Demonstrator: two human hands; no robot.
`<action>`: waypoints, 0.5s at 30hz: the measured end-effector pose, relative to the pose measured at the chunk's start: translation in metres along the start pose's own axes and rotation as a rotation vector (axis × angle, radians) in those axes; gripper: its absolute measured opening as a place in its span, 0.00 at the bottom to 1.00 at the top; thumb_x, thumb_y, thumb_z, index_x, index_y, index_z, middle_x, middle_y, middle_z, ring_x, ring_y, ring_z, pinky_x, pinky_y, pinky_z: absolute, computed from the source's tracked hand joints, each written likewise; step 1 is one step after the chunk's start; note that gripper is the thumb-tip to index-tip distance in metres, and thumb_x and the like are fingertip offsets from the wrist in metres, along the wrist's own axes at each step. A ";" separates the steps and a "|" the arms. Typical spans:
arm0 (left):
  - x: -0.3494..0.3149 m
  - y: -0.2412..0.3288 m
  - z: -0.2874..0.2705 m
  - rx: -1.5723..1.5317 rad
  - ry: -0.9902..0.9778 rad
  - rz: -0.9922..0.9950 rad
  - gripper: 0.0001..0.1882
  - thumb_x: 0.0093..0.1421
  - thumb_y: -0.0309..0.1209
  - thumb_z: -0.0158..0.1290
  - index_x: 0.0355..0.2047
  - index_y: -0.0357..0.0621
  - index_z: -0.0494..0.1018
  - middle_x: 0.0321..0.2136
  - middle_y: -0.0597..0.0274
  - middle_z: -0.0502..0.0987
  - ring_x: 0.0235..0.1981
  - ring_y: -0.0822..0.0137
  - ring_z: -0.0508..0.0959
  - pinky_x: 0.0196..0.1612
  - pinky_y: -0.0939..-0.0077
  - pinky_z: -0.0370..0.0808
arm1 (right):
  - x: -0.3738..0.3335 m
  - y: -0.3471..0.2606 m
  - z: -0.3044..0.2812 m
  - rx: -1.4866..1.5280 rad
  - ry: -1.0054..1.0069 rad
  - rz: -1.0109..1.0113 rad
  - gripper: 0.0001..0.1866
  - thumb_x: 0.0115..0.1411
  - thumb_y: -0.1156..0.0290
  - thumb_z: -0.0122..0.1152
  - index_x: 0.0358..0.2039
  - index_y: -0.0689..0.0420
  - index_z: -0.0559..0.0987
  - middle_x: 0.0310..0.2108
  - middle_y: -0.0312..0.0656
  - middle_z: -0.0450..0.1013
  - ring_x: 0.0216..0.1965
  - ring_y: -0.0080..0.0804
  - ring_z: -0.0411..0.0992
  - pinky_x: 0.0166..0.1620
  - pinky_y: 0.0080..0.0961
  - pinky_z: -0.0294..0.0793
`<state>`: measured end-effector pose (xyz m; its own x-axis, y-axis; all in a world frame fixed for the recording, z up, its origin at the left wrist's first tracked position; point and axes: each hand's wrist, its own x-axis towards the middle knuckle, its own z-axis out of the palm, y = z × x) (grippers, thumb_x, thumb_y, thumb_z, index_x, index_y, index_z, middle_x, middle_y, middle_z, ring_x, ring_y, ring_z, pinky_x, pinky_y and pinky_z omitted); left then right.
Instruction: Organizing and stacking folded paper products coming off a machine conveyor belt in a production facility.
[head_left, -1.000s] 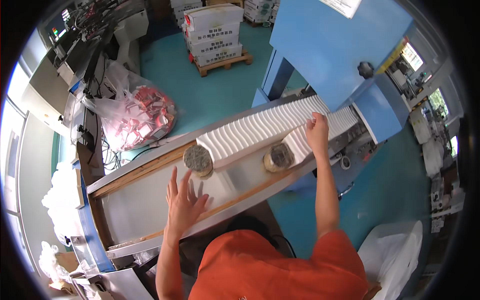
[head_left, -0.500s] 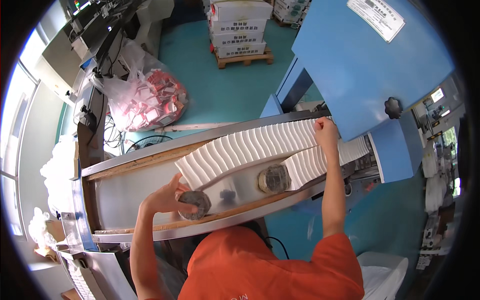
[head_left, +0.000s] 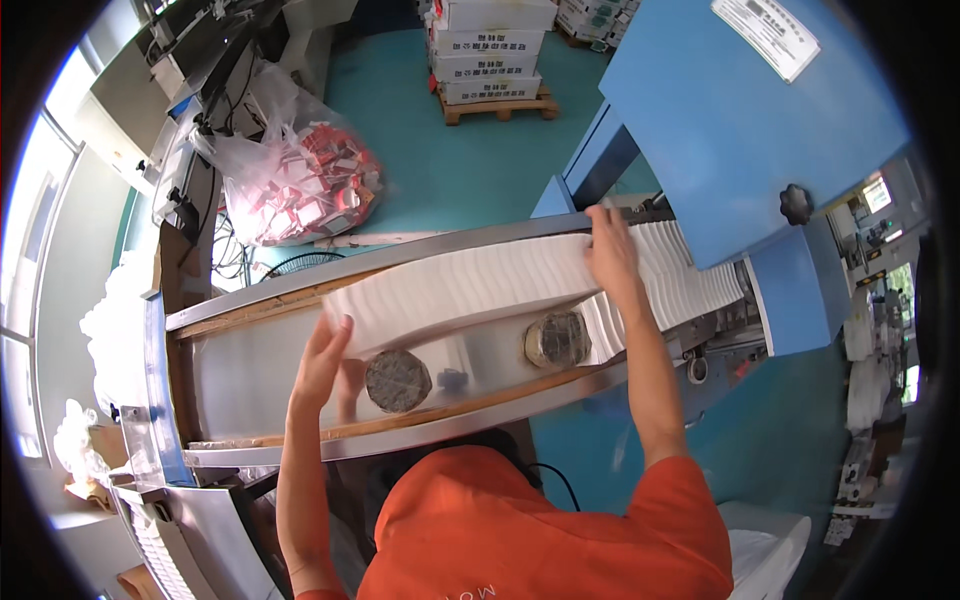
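A long row of white paper pieces (head_left: 460, 295), packed side by side, lies along the metal trough (head_left: 240, 385). My left hand (head_left: 322, 358) is at the row's left end, thumb raised and its other fingers partly hidden. Farther right, my right hand (head_left: 612, 252) reaches over the row, with its fingers on the far edge. The stretch between my hands is pressed together. Close beside my left hand stands a tape-wrapped round block (head_left: 398, 381), not held. A second wrapped block (head_left: 557, 340) rests against a shorter row of white pieces (head_left: 604, 328).
A blue machine (head_left: 740, 140) with a black knob (head_left: 796, 204) rises over the trough's right end. Beyond the trough sit a clear bag of red and white scraps (head_left: 305, 190) and white boxes (head_left: 490, 65) on a wooden pallet (head_left: 500, 106). Wooden strips line the trough.
My left hand has let go of the near wrapped block and moved up to the row's end. My right hand has shifted left along the row, whose wavy gaps have tightened.
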<state>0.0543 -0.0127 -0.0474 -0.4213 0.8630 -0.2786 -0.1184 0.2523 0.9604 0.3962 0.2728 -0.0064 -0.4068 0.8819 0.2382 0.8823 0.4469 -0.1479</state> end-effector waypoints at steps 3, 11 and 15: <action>-0.003 0.004 -0.031 -0.074 0.318 0.021 0.26 0.63 0.46 0.56 0.53 0.40 0.69 0.44 0.60 0.75 0.47 0.68 0.73 0.51 0.72 0.69 | 0.003 -0.030 -0.010 0.748 -0.676 0.211 0.31 0.54 0.58 0.70 0.52 0.63 0.71 0.52 0.48 0.70 0.49 0.36 0.71 0.48 0.31 0.73; -0.040 -0.003 -0.088 -0.344 0.410 -0.026 0.31 0.56 0.39 0.64 0.54 0.42 0.64 0.43 0.58 0.75 0.44 0.68 0.74 0.48 0.72 0.71 | -0.060 -0.184 0.015 1.273 -0.649 0.085 0.37 0.52 0.64 0.73 0.58 0.63 0.66 0.51 0.43 0.72 0.52 0.31 0.70 0.52 0.27 0.71; -0.121 0.010 -0.139 -0.273 0.553 0.307 0.40 0.54 0.34 0.66 0.62 0.41 0.57 0.51 0.57 0.71 0.51 0.67 0.71 0.55 0.72 0.68 | -0.106 -0.259 -0.010 1.248 -0.347 -0.163 0.39 0.48 0.69 0.76 0.57 0.63 0.65 0.51 0.42 0.71 0.51 0.33 0.71 0.54 0.31 0.70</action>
<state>-0.0210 -0.1752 -0.0033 -0.8605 0.5090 -0.0206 -0.1122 -0.1500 0.9823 0.2131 0.0615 0.0165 -0.6925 0.7134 0.1068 0.0803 0.2234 -0.9714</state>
